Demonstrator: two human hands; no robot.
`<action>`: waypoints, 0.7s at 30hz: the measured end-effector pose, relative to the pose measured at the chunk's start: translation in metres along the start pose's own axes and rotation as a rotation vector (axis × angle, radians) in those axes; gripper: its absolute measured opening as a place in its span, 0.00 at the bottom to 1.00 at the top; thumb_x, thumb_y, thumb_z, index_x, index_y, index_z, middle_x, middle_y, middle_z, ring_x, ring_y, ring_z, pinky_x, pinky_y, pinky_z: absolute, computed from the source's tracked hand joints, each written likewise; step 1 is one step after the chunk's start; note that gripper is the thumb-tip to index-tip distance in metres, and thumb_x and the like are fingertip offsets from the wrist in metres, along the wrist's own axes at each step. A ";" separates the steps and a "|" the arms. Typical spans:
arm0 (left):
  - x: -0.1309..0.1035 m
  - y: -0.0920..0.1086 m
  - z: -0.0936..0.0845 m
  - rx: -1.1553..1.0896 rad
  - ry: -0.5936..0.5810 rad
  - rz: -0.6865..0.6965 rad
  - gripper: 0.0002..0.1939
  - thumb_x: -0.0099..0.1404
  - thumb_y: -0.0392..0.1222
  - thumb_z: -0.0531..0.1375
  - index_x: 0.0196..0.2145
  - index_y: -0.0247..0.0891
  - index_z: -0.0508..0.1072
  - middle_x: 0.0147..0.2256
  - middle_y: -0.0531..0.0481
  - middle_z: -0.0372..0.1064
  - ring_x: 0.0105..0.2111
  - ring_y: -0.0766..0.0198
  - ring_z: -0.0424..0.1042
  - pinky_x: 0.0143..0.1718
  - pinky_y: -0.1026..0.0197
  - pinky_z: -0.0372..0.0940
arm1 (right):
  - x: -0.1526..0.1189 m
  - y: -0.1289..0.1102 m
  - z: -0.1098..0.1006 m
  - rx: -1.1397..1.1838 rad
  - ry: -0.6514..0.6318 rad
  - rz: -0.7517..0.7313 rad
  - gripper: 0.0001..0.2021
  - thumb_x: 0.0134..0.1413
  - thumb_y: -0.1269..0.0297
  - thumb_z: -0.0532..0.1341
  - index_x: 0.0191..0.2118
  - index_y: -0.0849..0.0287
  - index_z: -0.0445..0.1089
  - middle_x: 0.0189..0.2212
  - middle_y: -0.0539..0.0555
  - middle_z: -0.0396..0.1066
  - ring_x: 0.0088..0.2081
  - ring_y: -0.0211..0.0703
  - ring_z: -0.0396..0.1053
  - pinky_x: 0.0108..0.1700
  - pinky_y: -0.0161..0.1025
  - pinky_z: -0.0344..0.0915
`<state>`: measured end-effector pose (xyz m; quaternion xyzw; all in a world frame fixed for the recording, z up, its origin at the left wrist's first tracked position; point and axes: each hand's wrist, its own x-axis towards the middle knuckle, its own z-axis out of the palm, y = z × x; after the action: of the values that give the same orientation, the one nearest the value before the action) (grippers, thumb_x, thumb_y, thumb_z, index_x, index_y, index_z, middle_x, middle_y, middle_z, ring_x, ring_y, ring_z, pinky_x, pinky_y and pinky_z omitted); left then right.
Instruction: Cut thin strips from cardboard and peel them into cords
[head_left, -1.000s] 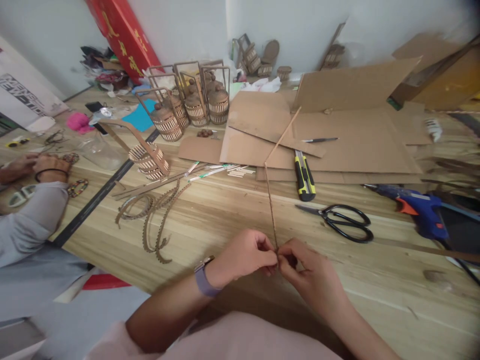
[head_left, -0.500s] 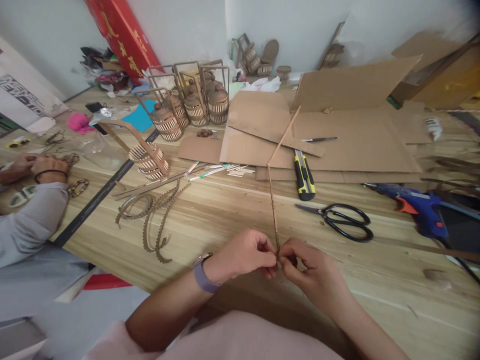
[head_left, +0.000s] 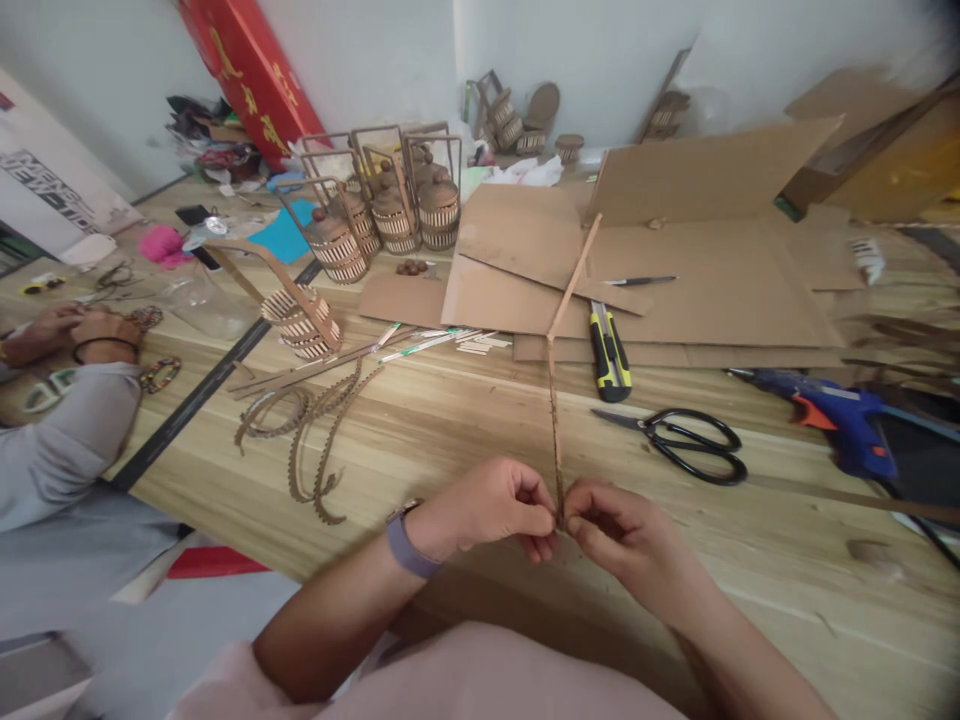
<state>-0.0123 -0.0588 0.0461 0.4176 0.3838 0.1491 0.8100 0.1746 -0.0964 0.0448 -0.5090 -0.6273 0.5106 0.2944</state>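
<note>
A long thin brown strip runs away from me, bent partway along, its far part above the cardboard. My left hand, with a watch on the wrist, pinches its near end. Close against it, my right hand has thumb and forefinger closed on the same end; the fingertips hide what exactly lies between them. To the right of the strip are black-handled scissors and a yellow and black utility knife. Notched brown strips lie curled on the table to the left.
Several small lidded baskets with tall handles stand at the back, and one open basket sits nearer. Cardboard sheets cover the back right. A blue glue gun lies at right. Another person's hands work at far left.
The strip has turned slightly, showing more of its flat face, and its bend has shifted a little right. My right fingers have eased slightly away from the left ones.
</note>
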 end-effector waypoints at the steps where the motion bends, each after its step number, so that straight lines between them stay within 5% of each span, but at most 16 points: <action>1: 0.000 0.000 0.000 -0.002 -0.014 0.011 0.02 0.48 0.35 0.62 0.23 0.35 0.72 0.20 0.54 0.72 0.19 0.71 0.70 0.23 0.68 0.66 | 0.000 0.000 -0.001 0.023 -0.020 0.000 0.10 0.51 0.58 0.58 0.23 0.55 0.66 0.20 0.48 0.67 0.23 0.37 0.62 0.26 0.34 0.60; 10: -0.001 0.000 -0.002 -0.019 -0.091 0.093 0.05 0.49 0.37 0.65 0.25 0.35 0.71 0.22 0.55 0.72 0.20 0.71 0.70 0.23 0.68 0.66 | 0.000 0.004 -0.002 0.109 -0.060 -0.045 0.13 0.56 0.55 0.57 0.24 0.53 0.62 0.19 0.47 0.65 0.22 0.37 0.63 0.24 0.34 0.62; 18: -0.004 0.003 0.003 0.253 0.170 0.155 0.04 0.55 0.36 0.62 0.26 0.37 0.68 0.20 0.57 0.68 0.21 0.70 0.67 0.23 0.68 0.59 | -0.004 0.010 0.006 -0.176 0.307 -0.139 0.09 0.54 0.56 0.62 0.27 0.53 0.71 0.23 0.50 0.71 0.26 0.40 0.69 0.30 0.37 0.66; 21: -0.006 0.002 0.006 0.445 0.270 0.205 0.04 0.57 0.37 0.62 0.26 0.37 0.69 0.21 0.58 0.67 0.23 0.69 0.65 0.24 0.67 0.56 | -0.003 0.009 0.010 -0.251 0.354 -0.122 0.10 0.54 0.55 0.61 0.27 0.52 0.73 0.22 0.49 0.73 0.24 0.41 0.71 0.28 0.37 0.66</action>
<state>-0.0114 -0.0644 0.0532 0.5983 0.4673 0.1963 0.6206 0.1701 -0.1033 0.0338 -0.5846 -0.6540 0.3124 0.3645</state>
